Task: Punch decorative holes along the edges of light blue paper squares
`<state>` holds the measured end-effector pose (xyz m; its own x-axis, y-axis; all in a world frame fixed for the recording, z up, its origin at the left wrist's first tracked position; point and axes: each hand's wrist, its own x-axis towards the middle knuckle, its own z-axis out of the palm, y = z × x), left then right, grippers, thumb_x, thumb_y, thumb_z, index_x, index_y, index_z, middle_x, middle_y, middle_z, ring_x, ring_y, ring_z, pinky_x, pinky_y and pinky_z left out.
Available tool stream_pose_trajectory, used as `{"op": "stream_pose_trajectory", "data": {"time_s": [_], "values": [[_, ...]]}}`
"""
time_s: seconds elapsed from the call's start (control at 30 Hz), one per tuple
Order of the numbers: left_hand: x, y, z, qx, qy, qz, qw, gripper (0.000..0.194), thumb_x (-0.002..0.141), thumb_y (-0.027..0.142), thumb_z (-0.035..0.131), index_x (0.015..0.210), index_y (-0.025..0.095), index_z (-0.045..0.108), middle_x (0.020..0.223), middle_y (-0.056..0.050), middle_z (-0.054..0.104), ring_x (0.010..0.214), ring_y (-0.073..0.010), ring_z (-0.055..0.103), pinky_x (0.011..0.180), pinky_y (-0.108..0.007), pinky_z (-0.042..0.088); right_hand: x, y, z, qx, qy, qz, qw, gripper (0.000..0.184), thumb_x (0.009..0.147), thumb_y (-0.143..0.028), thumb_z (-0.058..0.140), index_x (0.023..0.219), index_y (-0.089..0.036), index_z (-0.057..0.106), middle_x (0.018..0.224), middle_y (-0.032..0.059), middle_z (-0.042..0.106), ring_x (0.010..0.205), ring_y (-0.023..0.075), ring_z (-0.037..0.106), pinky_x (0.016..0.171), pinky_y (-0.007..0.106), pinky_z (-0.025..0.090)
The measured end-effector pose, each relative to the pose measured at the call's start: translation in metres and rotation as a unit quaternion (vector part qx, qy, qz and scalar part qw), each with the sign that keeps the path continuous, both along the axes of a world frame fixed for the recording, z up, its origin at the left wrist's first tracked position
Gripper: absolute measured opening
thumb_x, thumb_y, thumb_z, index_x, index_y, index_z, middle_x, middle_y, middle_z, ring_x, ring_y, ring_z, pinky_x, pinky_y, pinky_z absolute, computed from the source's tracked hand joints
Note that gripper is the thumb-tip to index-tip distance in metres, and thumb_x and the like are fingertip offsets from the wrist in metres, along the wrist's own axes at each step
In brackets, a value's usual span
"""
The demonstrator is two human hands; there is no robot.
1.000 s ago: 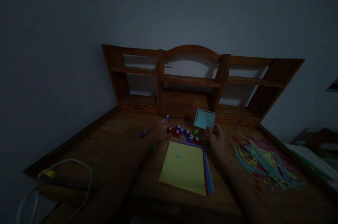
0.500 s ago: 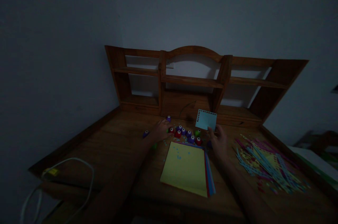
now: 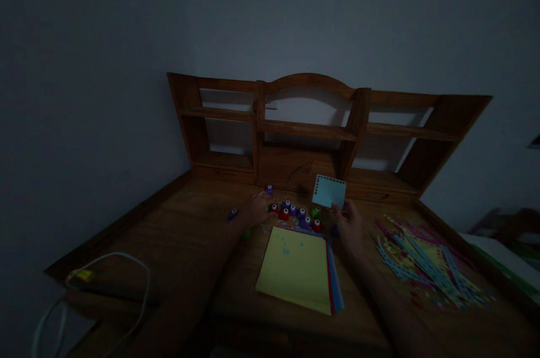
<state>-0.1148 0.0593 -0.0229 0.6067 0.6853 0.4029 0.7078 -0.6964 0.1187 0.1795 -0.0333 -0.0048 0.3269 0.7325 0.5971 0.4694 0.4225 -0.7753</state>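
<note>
A light blue piece of paper, with small shapes punched along its top and left edges, is held up by my right hand, pinched at its lower right corner. My left hand rests low over the desk, fingers stretched forward and apart, beside several small craft punches. Nearest to it are a red punch and a purple punch; whether the fingertips touch one is too dark to see. More purple and red punches, such as a red one, stand between my hands. A green punch sits below the paper.
A stack of coloured sheets, yellow on top, lies in front of me with tiny blue cut-outs on it. Punched paper strips are heaped at the right. A wooden shelf stands behind; a white cable loops at the left.
</note>
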Motion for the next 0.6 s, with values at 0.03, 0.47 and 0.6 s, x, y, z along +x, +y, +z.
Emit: {"op": "stream_pose_trajectory", "data": {"time_s": [0.03,0.47,0.6], "values": [[-0.0003,0.0003,-0.0009,0.003,-0.002,0.001,1.000,0.035,0.080,0.044,0.067,0.107,0.023,0.067,0.108,-0.008,0.064,0.109,-0.0248,0.050,0.097,-0.039,0.038,-0.0002,-0.0006,0.0006,-0.001,-0.001,0.004,1.000,0.033,0.087,-0.048,0.052,0.098,-0.019,0.061,0.096,0.0064,0.067,0.085,0.0229,0.062,0.073,0.033,0.048],[-0.0001,0.0011,-0.0038,0.015,-0.007,-0.008,1.000,0.032,0.080,0.045,0.067,0.100,0.021,0.067,0.105,-0.008,0.065,0.108,-0.0245,0.052,0.097,-0.038,0.039,0.0004,0.0013,-0.0022,-0.007,0.013,0.004,1.000,0.029,0.088,-0.045,0.052,0.099,-0.019,0.061,0.095,0.0059,0.067,0.083,0.0222,0.062,0.072,0.032,0.048],[-0.0009,-0.0015,-0.0018,0.020,-0.005,-0.009,1.000,0.031,0.081,0.045,0.065,0.101,0.021,0.068,0.107,-0.008,0.065,0.109,-0.0246,0.051,0.097,-0.039,0.039,0.0015,0.0030,-0.0049,0.000,0.017,0.006,1.000,0.029,0.087,-0.046,0.053,0.095,-0.019,0.061,0.091,0.0056,0.067,0.080,0.0221,0.062,0.070,0.032,0.047]]}}
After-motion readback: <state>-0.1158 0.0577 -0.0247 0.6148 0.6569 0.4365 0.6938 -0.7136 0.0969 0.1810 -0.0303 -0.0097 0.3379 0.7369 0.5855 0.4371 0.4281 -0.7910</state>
